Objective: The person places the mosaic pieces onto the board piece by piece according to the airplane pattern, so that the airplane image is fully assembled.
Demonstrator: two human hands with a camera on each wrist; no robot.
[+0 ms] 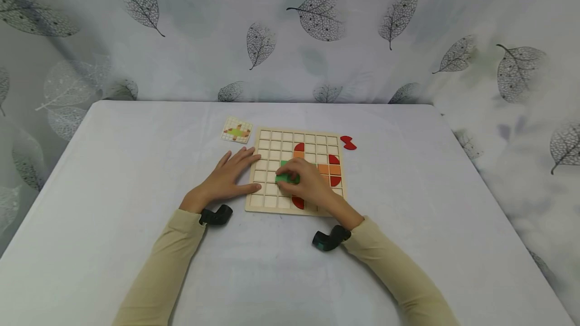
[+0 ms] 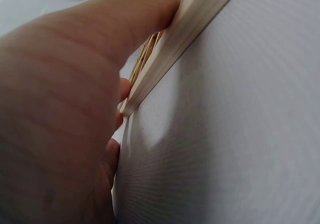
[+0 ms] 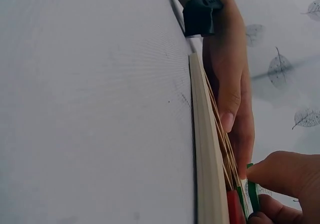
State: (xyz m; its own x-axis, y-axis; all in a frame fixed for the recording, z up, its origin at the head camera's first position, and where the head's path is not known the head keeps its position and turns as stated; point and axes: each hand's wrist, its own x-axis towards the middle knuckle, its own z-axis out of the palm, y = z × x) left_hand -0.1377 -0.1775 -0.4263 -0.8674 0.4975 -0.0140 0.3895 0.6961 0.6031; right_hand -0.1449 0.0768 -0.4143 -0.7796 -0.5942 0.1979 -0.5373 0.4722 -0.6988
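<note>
A wooden grid board [image 1: 271,202] lies on the table with green, orange and red pieces set in its squares. My left hand [image 1: 228,175] rests at the board's left edge, its fingers spread and the thumb on the rim. Over the middle of the board, my right hand [image 1: 305,180] pinches a green piece [image 3: 253,191] between thumb and fingers. Tilted up from the grid, that piece shows its thin edge in the right wrist view. Part of the pattern is hidden beneath the right hand. Red quarter-round pieces [image 1: 335,181] sit by the orange pieces [image 1: 329,169] at the right.
A small pattern card [image 1: 237,130] lies beyond the board's upper left corner. Loose red pieces [image 1: 348,143] lie off its upper right corner. White cloth [image 1: 136,165] covers the table, and a leaf-printed curtain [image 1: 195,29] hangs behind it.
</note>
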